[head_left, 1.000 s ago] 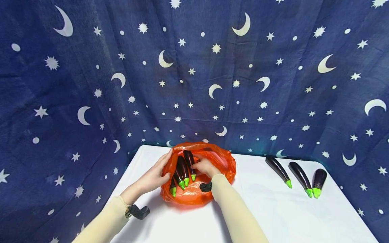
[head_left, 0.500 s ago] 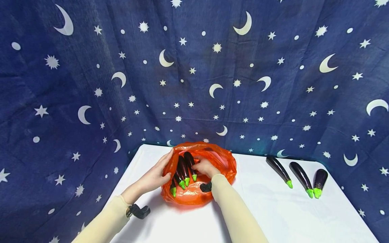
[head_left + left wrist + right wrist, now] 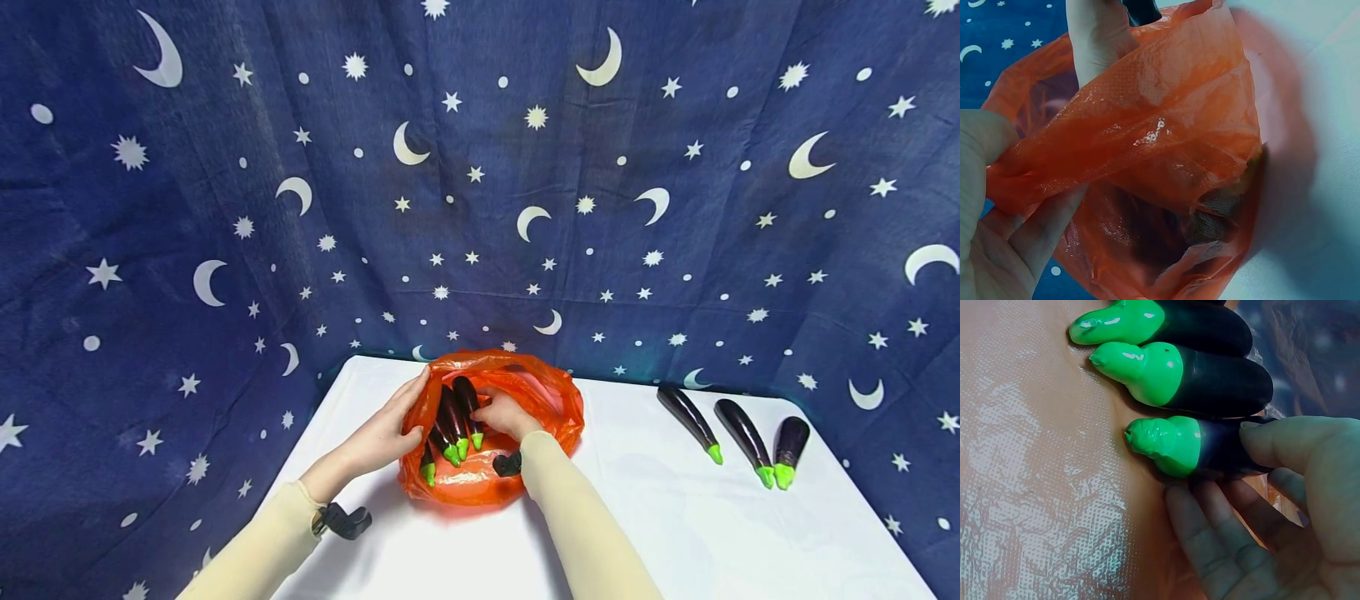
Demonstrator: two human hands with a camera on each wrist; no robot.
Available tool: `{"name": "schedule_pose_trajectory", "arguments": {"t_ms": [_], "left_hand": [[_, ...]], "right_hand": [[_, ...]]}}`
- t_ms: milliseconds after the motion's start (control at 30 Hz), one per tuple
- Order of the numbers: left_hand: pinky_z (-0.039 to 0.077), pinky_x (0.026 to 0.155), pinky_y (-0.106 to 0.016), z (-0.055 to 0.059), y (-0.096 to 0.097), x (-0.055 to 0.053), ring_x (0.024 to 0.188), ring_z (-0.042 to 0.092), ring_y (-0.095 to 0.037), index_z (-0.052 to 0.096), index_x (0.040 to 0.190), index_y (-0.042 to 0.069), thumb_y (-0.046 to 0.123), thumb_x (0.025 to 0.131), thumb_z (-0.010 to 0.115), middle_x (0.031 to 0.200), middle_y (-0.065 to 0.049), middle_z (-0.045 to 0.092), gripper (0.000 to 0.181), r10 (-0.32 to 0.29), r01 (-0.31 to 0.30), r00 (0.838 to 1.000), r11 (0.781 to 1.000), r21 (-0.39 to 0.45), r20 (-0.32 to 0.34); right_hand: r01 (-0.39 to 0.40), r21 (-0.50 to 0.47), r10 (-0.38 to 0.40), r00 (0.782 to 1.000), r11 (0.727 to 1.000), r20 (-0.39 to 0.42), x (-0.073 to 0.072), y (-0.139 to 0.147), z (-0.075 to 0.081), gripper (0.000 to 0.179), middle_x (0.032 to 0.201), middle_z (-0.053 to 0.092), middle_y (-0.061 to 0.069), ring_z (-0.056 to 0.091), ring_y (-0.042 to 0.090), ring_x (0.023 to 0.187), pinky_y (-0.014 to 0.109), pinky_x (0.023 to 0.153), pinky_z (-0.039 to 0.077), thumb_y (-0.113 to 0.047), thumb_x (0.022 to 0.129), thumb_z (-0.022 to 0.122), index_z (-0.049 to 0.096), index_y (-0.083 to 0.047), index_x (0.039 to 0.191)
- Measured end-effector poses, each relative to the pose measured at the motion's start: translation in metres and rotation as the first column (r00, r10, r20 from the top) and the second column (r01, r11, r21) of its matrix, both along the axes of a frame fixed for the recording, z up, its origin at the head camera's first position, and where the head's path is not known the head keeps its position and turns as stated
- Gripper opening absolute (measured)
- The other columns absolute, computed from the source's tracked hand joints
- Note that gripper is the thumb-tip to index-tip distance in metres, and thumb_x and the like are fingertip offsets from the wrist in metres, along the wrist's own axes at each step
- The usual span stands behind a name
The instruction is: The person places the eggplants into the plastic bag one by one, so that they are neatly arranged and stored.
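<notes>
An orange plastic bag (image 3: 480, 493) lies on the white table with its mouth held wide toward me. My left hand (image 3: 381, 433) grips the bag's left rim; in the left wrist view the film (image 3: 1147, 119) passes between thumb and fingers. Inside the bag, several dark purple eggplants (image 3: 452, 417) with bright green caps lie side by side. My right hand (image 3: 506, 413) reaches in and holds the rightmost eggplant (image 3: 1225, 447), thumb (image 3: 1272, 440) on top and fingers underneath. Its green cap points toward me, and its far end is hidden in the right wrist view.
Three more eggplants (image 3: 742, 440) lie on the white table (image 3: 637, 517) to the right, caps toward me. A dark blue cloth (image 3: 480, 208) with moons and stars hangs behind the table and along its left side. Each wrist wears a black camera strap.
The eggplant in my right hand has shifted very slightly toward me inside the bag. Both hands and the bag stay almost where they were.
</notes>
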State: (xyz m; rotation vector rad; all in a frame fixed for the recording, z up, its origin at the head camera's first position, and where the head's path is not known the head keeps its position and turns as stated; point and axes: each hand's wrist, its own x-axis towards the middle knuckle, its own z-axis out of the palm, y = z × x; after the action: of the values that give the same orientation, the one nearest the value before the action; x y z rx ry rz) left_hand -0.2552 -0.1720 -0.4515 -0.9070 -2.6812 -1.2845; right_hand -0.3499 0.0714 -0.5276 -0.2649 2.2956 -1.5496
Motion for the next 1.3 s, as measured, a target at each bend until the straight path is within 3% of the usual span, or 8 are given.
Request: {"name": "schedule_pose_trajectory", "arguments": {"t_ms": [133,267,500,667,833,1033,1300], "left_hand": [[0.030,0.116,-0.047,0.000,0.002,0.001,0.150,0.026,-0.026,0.010,0.166,0.016,-0.006,0.090,0.062,0.168,-0.008,0.020,0.095,-0.001,0.001,1.000,1.000,-0.001,-0.003],[0.030,0.117,-0.043,-0.001,0.002,0.001,0.149,0.027,-0.025,0.010,0.166,0.017,-0.006,0.090,0.063,0.167,-0.008,0.021,0.096,0.004,-0.004,1.000,1.000,0.002,-0.008],[0.029,0.116,-0.052,-0.001,0.004,0.001,0.151,0.025,-0.029,0.011,0.166,0.015,0.000,0.092,0.068,0.168,-0.009,0.020,0.094,0.006,-0.006,1.000,1.000,0.008,-0.009],[0.028,0.117,-0.052,-0.001,0.005,0.000,0.151,0.025,-0.029,0.011,0.166,0.014,-0.001,0.092,0.067,0.168,-0.010,0.021,0.094,-0.002,0.002,1.000,1.000,0.004,-0.023],[0.028,0.117,-0.051,-0.001,0.005,-0.001,0.151,0.025,-0.028,0.012,0.166,0.012,-0.002,0.091,0.065,0.167,-0.011,0.022,0.093,-0.004,0.004,0.999,1.000,-0.003,-0.034],[0.027,0.117,-0.050,-0.002,0.006,-0.002,0.150,0.025,-0.029,0.011,0.166,0.012,-0.003,0.090,0.064,0.167,-0.012,0.022,0.093,-0.008,0.008,0.999,1.000,-0.006,-0.047],[0.021,0.118,-0.035,-0.002,0.006,-0.001,0.152,0.021,-0.026,0.011,0.166,0.012,-0.006,0.089,0.063,0.168,-0.010,0.020,0.094,-0.013,0.014,0.999,1.000,0.010,-0.042]], "right_hand": [[0.001,0.009,-0.001,1.000,1.000,-0.015,0.003,0.002,0.002,0.061,0.102,0.069,0.013,0.070,0.026,0.080,0.045,0.076,0.060,-0.003,0.090,0.069,0.049,0.001,0.148],[0.000,0.002,0.000,0.999,1.000,-0.036,0.006,0.006,0.003,0.061,0.113,0.068,0.018,0.071,0.031,0.086,0.045,0.078,0.060,-0.004,0.091,0.069,0.048,0.004,0.147],[-0.034,0.040,0.040,0.989,0.999,-0.142,0.015,0.018,0.011,0.061,0.113,0.068,0.024,0.069,0.037,0.082,0.037,0.068,0.059,-0.002,0.091,0.068,0.047,0.008,0.147],[-0.103,0.010,0.103,0.979,0.995,-0.175,0.025,0.028,0.015,0.060,0.116,0.064,0.028,0.066,0.047,0.088,0.049,0.070,0.060,0.001,0.090,0.067,0.046,0.011,0.146],[-0.132,0.039,0.137,0.971,0.990,-0.195,0.037,0.041,0.023,0.058,0.123,0.062,0.025,0.064,0.039,0.101,0.048,0.079,0.059,-0.005,0.092,0.069,0.050,0.005,0.146],[-0.131,0.037,0.136,0.974,0.991,-0.181,0.053,0.058,0.038,0.056,0.128,0.061,0.021,0.067,0.033,0.097,0.053,0.083,0.058,-0.013,0.093,0.072,0.055,-0.008,0.146],[-0.164,0.033,0.167,0.962,0.986,-0.218,0.073,0.095,0.054,0.058,0.128,0.064,0.010,0.067,0.024,0.101,0.036,0.083,0.058,-0.017,0.092,0.073,0.055,-0.014,0.148]]}}
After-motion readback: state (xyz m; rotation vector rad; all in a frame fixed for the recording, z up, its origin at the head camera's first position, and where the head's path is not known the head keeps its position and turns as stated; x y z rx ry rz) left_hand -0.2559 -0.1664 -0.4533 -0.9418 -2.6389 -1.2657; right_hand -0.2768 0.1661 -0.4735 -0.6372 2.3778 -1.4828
